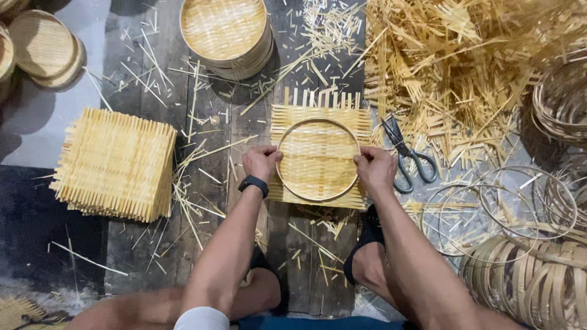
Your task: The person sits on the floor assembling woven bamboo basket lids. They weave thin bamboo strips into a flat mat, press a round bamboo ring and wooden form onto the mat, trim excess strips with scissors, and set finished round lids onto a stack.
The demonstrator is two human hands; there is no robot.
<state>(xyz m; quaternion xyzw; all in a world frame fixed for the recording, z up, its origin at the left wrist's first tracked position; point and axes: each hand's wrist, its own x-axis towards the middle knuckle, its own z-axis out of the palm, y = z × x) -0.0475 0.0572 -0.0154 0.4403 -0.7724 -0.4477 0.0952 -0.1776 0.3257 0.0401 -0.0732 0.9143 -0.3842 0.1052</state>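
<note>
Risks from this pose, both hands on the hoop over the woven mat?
1. The round hoop sits nearer the woven mat's front edge; pressing now might leave it off-centre.
2. Open scissors lie just beside the right hand; a sideways slip could meet the blades.
3. Loose splints by the left hand may prick skin.

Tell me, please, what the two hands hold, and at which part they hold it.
Both hold the round bamboo ring lying on a square woven mat. The left hand grips the ring's left rim, the right hand its right rim.
</note>
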